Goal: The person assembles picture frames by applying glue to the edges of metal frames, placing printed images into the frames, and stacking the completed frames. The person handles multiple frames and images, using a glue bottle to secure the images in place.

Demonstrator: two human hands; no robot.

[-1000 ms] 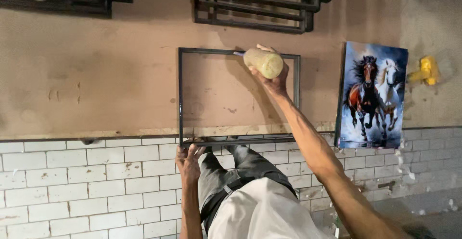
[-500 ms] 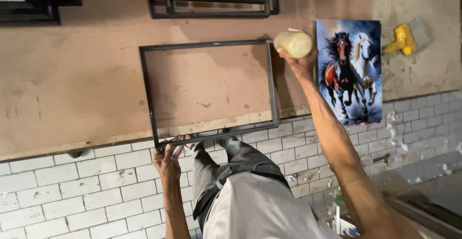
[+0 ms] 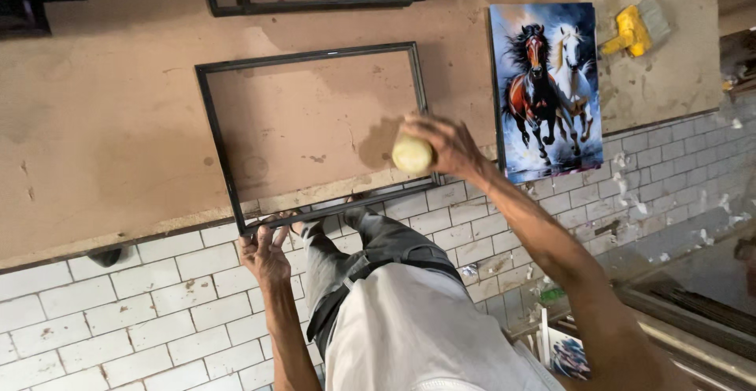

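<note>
The right hand [image 3: 449, 145] is wrapping its grip around a rounded cream pad [image 3: 412, 155] at the thin black rectangular frame's [image 3: 218, 135] corner; the left hand [image 3: 266, 251], fingers pressed, is pinning the frame's near edge on the rough tabletop [image 3: 102, 123].

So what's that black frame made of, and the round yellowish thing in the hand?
The black frame looks like thin painted metal or wood: narrow, straight bars with a dull dark finish. I can't tell which. The yellowish lump in the right hand looks soft and matte, maybe a sponge or wax; its surface is too blurred to be sure.
</note>
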